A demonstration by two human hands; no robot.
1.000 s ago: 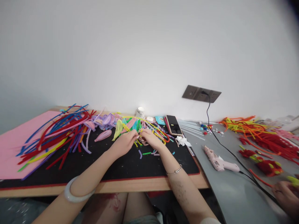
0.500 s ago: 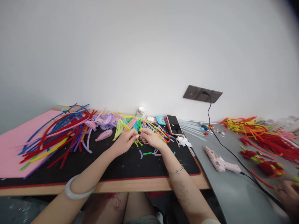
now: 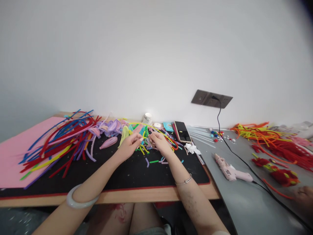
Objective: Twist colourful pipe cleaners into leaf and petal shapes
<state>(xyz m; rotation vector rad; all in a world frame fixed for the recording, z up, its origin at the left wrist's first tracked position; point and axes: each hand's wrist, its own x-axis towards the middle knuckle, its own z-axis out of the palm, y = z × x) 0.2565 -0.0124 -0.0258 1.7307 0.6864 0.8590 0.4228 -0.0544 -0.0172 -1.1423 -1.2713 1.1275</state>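
My left hand (image 3: 130,146) is over the black mat (image 3: 107,178), its fingers curled in toward the thumb. Whatever it may hold is too small to make out. A short gap away, my right hand (image 3: 160,143) has thumb and fingers pinched together, with a small dark spot at the tips that I cannot identify. Short yellow pipe cleaner pieces (image 3: 144,150) show between and just below the hands. Behind them lie bundles of pale yellow pipe cleaners (image 3: 124,134). Cut purple (image 3: 147,162) and green (image 3: 154,161) pieces rest on the mat nearer me.
Loose red and blue pipe cleaners (image 3: 70,130) spread over a pink sheet (image 3: 14,156) at left. A paper cup (image 3: 147,118), a phone (image 3: 182,132) and crumpled tissue (image 3: 192,148) stand behind. On the grey table lies a corded glue gun (image 3: 232,171); another person's hand (image 3: 303,199) is at far right.
My hands have moved apart; their fingertips were together before. The other person's hand at the far right has shifted slightly and is blurred.
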